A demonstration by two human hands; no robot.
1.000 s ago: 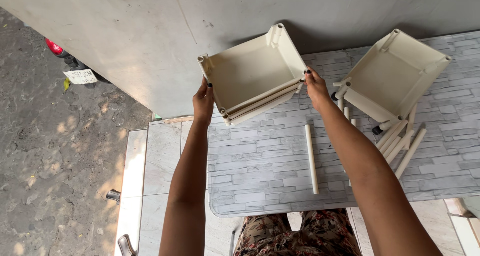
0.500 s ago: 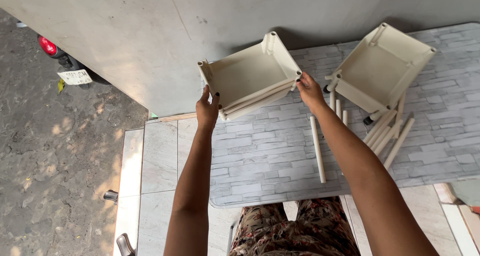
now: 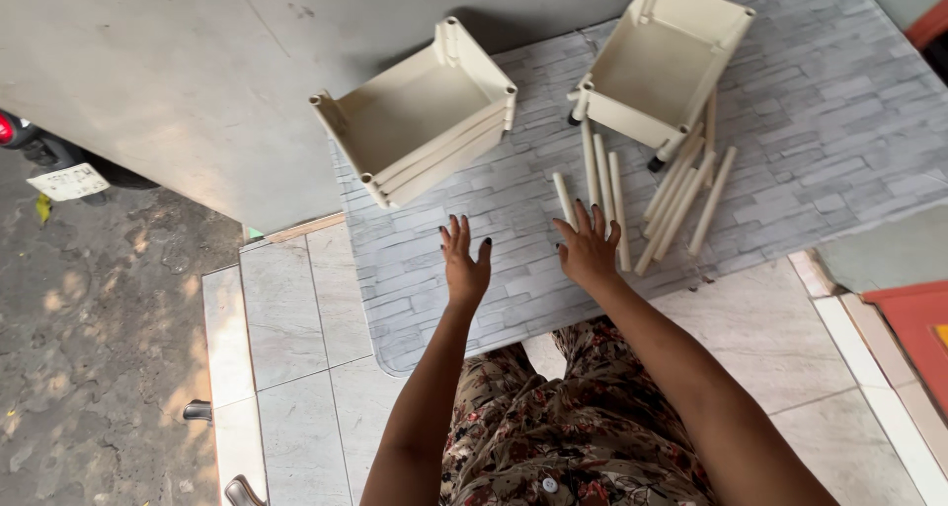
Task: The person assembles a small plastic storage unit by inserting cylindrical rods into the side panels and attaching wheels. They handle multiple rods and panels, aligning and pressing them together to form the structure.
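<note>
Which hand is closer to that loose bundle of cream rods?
Right. The right hand lies beside the rods, fingertips at the nearest ones; the left hand rests farther left, apart from them.

Home entrance or porch, outdoors by a plain grey wall (image 3: 197,81): pale tiled floor (image 3: 296,338) with a raised step edge, rough concrete ground (image 3: 89,348) at the left. A grey brick-pattern mat (image 3: 810,121) covers the tiles up to the wall, and a parked motorbike's rear with its plate (image 3: 59,175) shows at the left edge. Red doorstep or mat corner (image 3: 913,333) at the right.
</note>
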